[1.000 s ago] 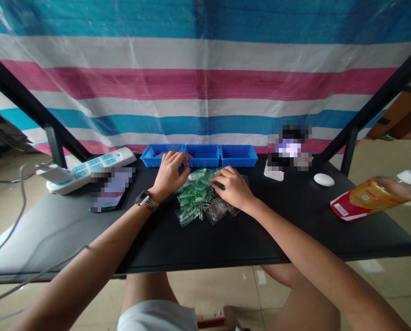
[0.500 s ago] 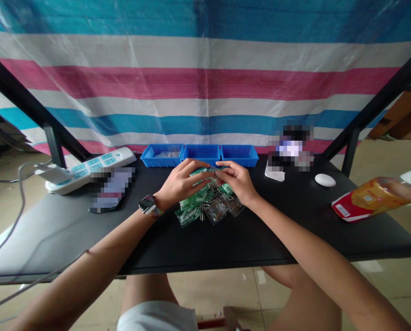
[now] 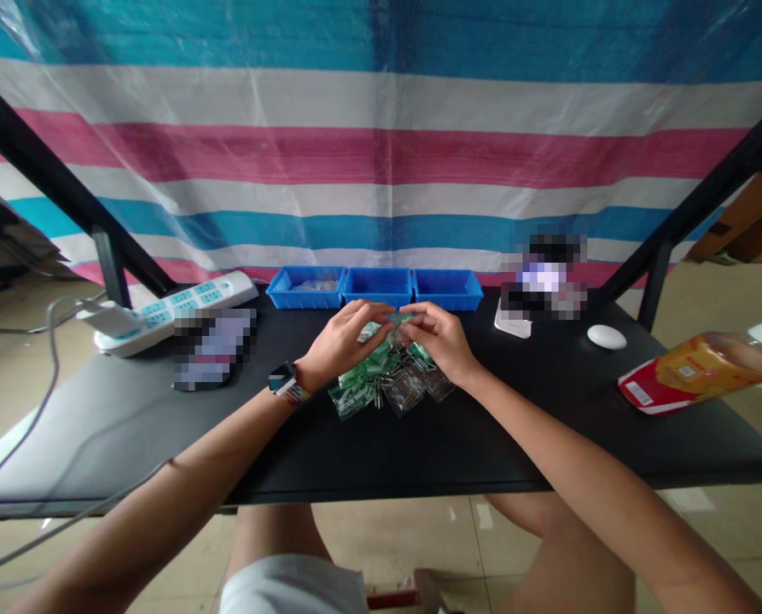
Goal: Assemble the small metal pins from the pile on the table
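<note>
My left hand [image 3: 347, 339] and my right hand [image 3: 443, 339] meet above a pile of small parts, fingertips pinched. Between them they hold a small clear plastic bag [image 3: 402, 319], mostly covered by the fingers. Below lie green plastic pieces [image 3: 369, 368], some in clear bags, and thin metal pins [image 3: 386, 381] scattered among them. Toward me, a clear bag of brownish pins [image 3: 404, 390] rests at the front of the pile. A watch [image 3: 282, 378] is on my left wrist.
Three blue bins [image 3: 378, 290] stand in a row behind my hands; the left one holds clear bags. On the left are a power strip [image 3: 182, 309] with cables and a blurred item [image 3: 218, 350]. A white oval object [image 3: 607, 337] and a bottle [image 3: 688, 371] are at right.
The fingers of my left hand have drawn in around the small bag, and more of it shows between both hands. The whole view has shifted slightly.
</note>
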Tool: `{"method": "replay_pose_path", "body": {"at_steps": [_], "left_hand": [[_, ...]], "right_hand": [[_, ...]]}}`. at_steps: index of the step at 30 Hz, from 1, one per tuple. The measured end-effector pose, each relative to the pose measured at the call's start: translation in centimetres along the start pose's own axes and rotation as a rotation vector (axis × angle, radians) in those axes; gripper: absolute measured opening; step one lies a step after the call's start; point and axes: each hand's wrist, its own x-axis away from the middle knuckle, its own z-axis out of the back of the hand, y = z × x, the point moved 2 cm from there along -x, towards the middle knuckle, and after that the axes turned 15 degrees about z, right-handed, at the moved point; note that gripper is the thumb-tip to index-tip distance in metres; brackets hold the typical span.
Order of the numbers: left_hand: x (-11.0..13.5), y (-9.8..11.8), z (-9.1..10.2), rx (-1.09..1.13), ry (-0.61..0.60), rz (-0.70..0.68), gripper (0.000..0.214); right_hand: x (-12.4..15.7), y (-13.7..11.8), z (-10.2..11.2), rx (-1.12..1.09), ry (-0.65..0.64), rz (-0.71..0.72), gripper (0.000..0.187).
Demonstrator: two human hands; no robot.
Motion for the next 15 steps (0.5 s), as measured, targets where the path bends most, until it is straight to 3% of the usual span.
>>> {"method": "replay_pose_path", "body": {"at_steps": [5,10,13,15], "left_hand": [[-0.5,0.1,1.1,-0.090,0.038,-0.099,0.040],[-0.8,-0.2,1.3,-0.086,-0.035,-0.113,0.029],[-0.9,-0.7,1.0,-0.011,0.005,-0.033,0.015],[-1.0,-1.6,1.1,0.001,0.112,0.100,0.010]], "right_hand": [[-0.2,-0.1,0.3,-0.133,0.073,-0.063,0.054],[-0.2,0.2,0.0,-0.251,0.075,-0.129,0.059],[-0.2,0.3,0.1,-0.192,0.047,-0.085,0.054],[-0.1,0.1,0.4,0.012,0.010,0.033,0.042]]}}
